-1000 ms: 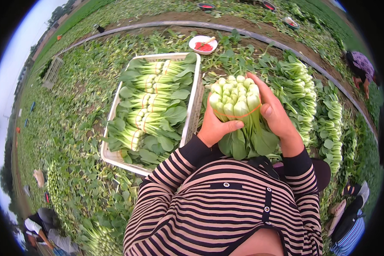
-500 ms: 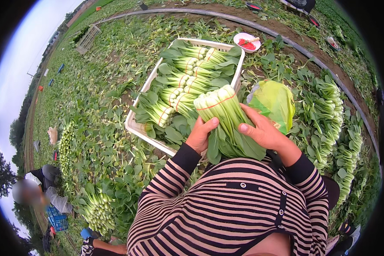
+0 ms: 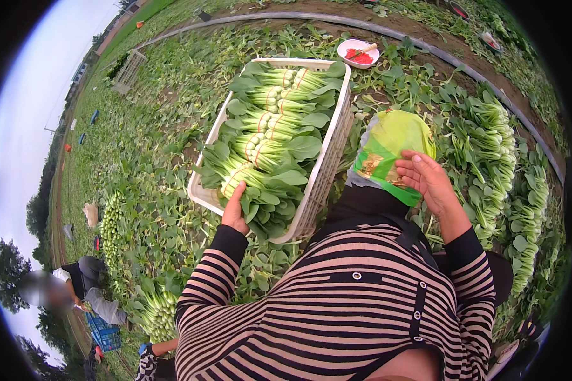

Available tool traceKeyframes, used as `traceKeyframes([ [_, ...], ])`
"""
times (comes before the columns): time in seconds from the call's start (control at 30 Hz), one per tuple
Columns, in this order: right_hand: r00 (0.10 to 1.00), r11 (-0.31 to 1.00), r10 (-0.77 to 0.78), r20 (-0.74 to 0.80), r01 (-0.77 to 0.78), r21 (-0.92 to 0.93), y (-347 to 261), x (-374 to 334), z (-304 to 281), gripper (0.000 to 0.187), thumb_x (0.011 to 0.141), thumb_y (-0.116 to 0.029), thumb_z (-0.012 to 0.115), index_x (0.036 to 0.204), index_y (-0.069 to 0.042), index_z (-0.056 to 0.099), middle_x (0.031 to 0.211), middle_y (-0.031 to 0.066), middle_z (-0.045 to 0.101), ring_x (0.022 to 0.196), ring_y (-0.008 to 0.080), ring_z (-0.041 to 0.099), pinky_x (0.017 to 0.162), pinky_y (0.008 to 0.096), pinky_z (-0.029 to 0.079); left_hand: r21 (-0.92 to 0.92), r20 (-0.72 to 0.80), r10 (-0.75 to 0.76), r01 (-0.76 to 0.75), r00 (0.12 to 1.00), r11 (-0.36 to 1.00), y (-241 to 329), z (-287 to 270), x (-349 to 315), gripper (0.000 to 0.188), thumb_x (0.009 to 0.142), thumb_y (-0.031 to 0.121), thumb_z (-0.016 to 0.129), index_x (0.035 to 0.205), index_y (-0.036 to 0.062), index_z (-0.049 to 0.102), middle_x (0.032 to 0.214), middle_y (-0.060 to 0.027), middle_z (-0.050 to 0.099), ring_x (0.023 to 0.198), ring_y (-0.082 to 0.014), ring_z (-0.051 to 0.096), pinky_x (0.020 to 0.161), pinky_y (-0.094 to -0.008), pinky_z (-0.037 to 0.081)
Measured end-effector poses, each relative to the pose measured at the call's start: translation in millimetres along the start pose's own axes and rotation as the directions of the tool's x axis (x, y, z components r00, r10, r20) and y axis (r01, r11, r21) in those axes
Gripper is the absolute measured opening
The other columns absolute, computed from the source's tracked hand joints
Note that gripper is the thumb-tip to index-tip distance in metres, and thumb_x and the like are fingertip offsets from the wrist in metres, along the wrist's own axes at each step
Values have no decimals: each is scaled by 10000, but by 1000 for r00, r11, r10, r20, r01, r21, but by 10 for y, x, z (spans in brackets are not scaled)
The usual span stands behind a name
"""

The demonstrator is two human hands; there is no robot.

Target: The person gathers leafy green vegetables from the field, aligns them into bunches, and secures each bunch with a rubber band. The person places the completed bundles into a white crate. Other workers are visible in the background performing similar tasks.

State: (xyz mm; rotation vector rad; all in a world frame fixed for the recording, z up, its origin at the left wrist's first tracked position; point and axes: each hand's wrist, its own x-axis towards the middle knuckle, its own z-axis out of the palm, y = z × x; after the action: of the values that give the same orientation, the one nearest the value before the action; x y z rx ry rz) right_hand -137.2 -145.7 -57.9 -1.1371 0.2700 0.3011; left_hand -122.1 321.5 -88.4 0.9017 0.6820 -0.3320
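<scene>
A white slatted crate (image 3: 332,149) holds several bok choy bunches, each tied with a red band and laid in two rows, stem ends meeting in the middle. My left hand (image 3: 235,213) is at the crate's near left corner, its thumb against the stems of the nearest bok choy bunch (image 3: 238,176); its other fingers are mostly hidden. Over my knee, my right hand (image 3: 429,181) is raised with loosely bent fingers and nothing in them. Beneath it lies a yellow-green plastic bag (image 3: 397,133).
Beyond the crate sits a white bowl (image 3: 370,61) with red bands and a stick. Rows of loose bok choy (image 3: 489,146) lie at right, more piles (image 3: 159,314) at left. A grey hose (image 3: 299,15) crosses the far side. Another person (image 3: 86,279) crouches at far left by a blue crate (image 3: 105,331).
The bunch I held in both hands now lies at the crate's near end. My left hand has moved left with it; my right hand has let go and drawn right, over the bag.
</scene>
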Motion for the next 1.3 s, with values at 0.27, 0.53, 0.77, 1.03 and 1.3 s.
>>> traceKeyframes([
  [0.27,999,994,17,-46,-12,107,179,-26,-385,370,1009,-271,520,1261,1,531,1070,91,659,929,135,648,803,255,536,-111,55,69,-63,996,992,-434,443,622,532,925,471,617,1260,61,572,1228,-127,633,1085,-318,607,978,-470,470],
  [0.53,1000,994,15,-21,-13,108,186,2,-406,339,1004,-258,526,1238,-14,553,1026,77,674,897,132,654,779,246,533,20,44,21,-22,999,1000,-489,257,683,707,866,525,676,1380,83,474,1363,-89,550,1221,-265,528,1062,-428,388],
  [0.77,995,991,23,-94,-10,135,247,-87,-525,320,1007,-257,519,1220,-22,567,1014,71,677,890,132,653,768,249,536,41,-96,-5,9,995,999,-329,330,591,520,956,397,605,1354,84,490,1362,-108,539,1183,-291,542,1051,-459,399],
  [1.03,997,985,51,-56,-41,166,416,-42,-580,280,1006,-261,529,1165,-39,589,967,51,677,853,121,657,732,237,539,135,-209,94,-67,973,989,-550,348,994,496,981,340,576,1349,23,473,1349,-139,539,1158,-301,552,1008,-440,436],
  [1.3,995,989,53,-79,-42,141,388,1,-544,257,999,-275,546,1132,-61,600,932,30,680,816,111,653,702,228,534,330,-174,-215,263,961,907,-234,247,299,845,937,483,593,1529,62,161,1538,-240,259,1416,-382,262,1127,-539,284],
])
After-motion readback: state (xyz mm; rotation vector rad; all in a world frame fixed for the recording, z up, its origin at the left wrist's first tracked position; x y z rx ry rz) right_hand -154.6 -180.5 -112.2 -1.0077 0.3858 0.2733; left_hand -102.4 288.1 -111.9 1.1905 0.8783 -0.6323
